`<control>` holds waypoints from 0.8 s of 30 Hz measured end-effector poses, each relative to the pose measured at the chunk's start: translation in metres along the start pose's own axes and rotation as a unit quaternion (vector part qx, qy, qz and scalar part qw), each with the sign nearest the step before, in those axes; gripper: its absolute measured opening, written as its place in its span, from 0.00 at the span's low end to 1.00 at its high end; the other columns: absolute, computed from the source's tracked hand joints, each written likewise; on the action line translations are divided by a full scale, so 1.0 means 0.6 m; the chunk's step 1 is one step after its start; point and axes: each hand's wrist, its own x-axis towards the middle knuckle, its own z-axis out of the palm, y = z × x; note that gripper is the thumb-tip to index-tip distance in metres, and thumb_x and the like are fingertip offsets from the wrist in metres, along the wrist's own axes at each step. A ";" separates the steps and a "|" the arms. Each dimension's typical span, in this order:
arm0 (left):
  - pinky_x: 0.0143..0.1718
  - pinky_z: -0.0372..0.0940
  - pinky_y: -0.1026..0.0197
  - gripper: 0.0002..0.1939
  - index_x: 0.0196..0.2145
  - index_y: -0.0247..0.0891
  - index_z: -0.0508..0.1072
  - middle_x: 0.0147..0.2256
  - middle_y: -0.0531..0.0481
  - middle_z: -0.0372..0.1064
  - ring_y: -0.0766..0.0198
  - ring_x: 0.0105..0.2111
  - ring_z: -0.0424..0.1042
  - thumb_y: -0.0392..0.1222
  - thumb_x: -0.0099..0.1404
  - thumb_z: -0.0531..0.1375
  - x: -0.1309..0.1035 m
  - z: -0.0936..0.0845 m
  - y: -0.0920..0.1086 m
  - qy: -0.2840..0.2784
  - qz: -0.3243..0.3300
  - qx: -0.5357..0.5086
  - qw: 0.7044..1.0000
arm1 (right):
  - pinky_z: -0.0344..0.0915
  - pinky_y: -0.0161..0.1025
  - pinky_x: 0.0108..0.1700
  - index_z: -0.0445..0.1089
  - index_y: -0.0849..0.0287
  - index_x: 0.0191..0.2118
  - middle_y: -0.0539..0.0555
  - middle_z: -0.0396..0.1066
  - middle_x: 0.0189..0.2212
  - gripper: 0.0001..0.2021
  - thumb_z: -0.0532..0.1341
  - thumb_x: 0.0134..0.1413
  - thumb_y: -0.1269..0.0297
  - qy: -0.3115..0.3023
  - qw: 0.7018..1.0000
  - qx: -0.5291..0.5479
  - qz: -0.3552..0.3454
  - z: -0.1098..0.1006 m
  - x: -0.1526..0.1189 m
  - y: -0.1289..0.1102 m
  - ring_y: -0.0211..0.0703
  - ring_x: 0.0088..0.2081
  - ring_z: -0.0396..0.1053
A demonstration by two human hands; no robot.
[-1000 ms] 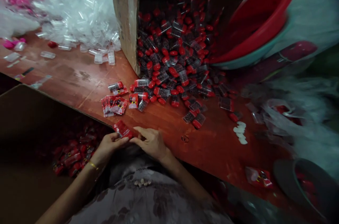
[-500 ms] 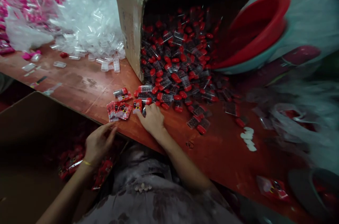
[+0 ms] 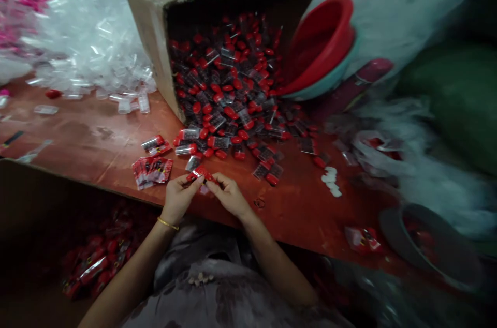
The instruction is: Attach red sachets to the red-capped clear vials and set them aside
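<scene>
Both hands meet at the table's front edge, pinching one small red printed packet [image 3: 199, 173] between them. My left hand [image 3: 180, 194], with a thin yellow bangle at the wrist, grips its left side. My right hand [image 3: 230, 194] has thumb and finger closed on its right side. To the left lies a fanned stack of red printed packets [image 3: 152, 172]. Just behind that stack, a clear tube with a red cap [image 3: 152, 143] rests on another packet. Many more red-capped clear tubes [image 3: 229, 110] spill toward my hands.
A cardboard box [image 3: 145, 33] lies on its side, full of tubes. Red and pale-blue basins [image 3: 341, 17] lean at its right. Clear plastic pieces [image 3: 97, 54] heap at the left. Below the edge, an open carton holds red packed items [image 3: 95, 263]. A grey basin [image 3: 438, 255] stands right.
My left hand has moved up and right to join my right hand at the packet. The packet has come off the table beside the stack. The camera view has turned right.
</scene>
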 end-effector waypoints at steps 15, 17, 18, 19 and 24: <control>0.26 0.65 0.67 0.21 0.25 0.31 0.77 0.24 0.49 0.74 0.69 0.22 0.68 0.47 0.34 0.72 -0.014 0.088 -0.025 0.000 -0.114 -0.121 0.986 | 0.57 0.31 0.27 0.64 0.58 0.23 0.49 0.65 0.20 0.19 0.48 0.60 0.55 0.127 0.986 -0.105 -0.004 -0.044 -0.041 0.045 0.35 0.23 0.62; 0.26 0.65 0.67 0.20 0.24 0.31 0.76 0.22 0.50 0.73 0.70 0.21 0.68 0.48 0.34 0.72 -0.004 0.089 -0.028 0.010 -0.095 -0.100 0.990 | 0.57 0.32 0.27 0.65 0.58 0.24 0.49 0.66 0.21 0.19 0.47 0.60 0.55 0.158 0.974 -0.159 0.010 -0.050 -0.039 0.050 0.36 0.24 0.62; 0.25 0.65 0.67 0.20 0.23 0.30 0.76 0.21 0.50 0.72 0.70 0.21 0.67 0.48 0.34 0.72 0.001 0.088 -0.029 0.018 -0.092 -0.087 0.992 | 0.56 0.32 0.27 0.65 0.58 0.24 0.50 0.67 0.21 0.19 0.46 0.61 0.55 0.173 0.967 -0.188 0.017 -0.055 -0.037 0.052 0.37 0.24 0.63; 0.23 0.64 0.67 0.20 0.22 0.30 0.76 0.21 0.51 0.72 0.71 0.20 0.67 0.48 0.34 0.72 0.007 0.086 -0.030 0.026 -0.093 -0.078 0.992 | 0.56 0.32 0.27 0.66 0.58 0.25 0.51 0.68 0.22 0.20 0.46 0.61 0.55 0.186 0.959 -0.214 0.025 -0.061 -0.033 0.055 0.37 0.25 0.63; 0.19 0.64 0.68 0.24 0.24 0.31 0.75 0.20 0.53 0.71 0.73 0.17 0.65 0.51 0.31 0.72 0.019 0.077 -0.026 0.046 -0.123 -0.105 0.986 | 0.57 0.33 0.29 0.70 0.59 0.28 0.53 0.71 0.23 0.18 0.48 0.60 0.57 0.170 0.915 -0.355 0.089 -0.084 0.007 0.051 0.40 0.27 0.68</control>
